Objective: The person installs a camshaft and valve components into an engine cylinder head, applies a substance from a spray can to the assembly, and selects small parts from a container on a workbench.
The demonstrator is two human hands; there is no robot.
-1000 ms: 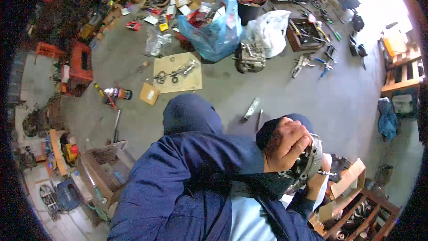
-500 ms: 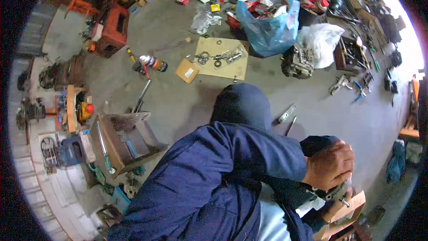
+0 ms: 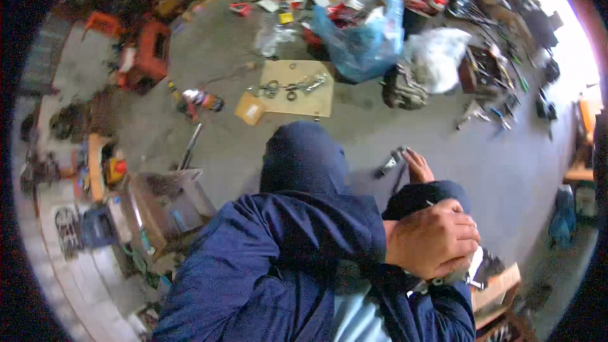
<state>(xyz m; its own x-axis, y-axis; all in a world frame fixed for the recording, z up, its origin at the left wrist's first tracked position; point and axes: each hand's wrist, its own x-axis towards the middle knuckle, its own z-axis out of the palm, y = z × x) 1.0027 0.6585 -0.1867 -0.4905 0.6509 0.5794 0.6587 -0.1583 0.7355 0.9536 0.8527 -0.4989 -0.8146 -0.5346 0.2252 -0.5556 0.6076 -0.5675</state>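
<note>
My left hand (image 3: 437,240) reaches across from the left, its fingers wrapped over a grey metal part (image 3: 453,273). Only the underside of that part shows, so its exact kind is hidden. Past my dark-clad right knee (image 3: 425,195), my right hand (image 3: 418,166) appears with its fingers stretched out. It is beside a flat metal tool (image 3: 388,163) on the floor; whether they touch is not clear. My right wrist and forearm are hidden. An open cardboard box (image 3: 497,292) stands close by my left hand, on its right.
Ahead lies a cardboard sheet (image 3: 304,104) with rings and small metal parts. Near it are a small carton (image 3: 251,109), a spray can (image 3: 208,101), a blue plastic bag (image 3: 364,50) and a metal engine part (image 3: 405,88). A grey metal box (image 3: 158,209) stands left.
My right hand has left the metal part and moved forward past the knee to the flat tool. My left hand keeps its hold. The whole view has shifted a little.
</note>
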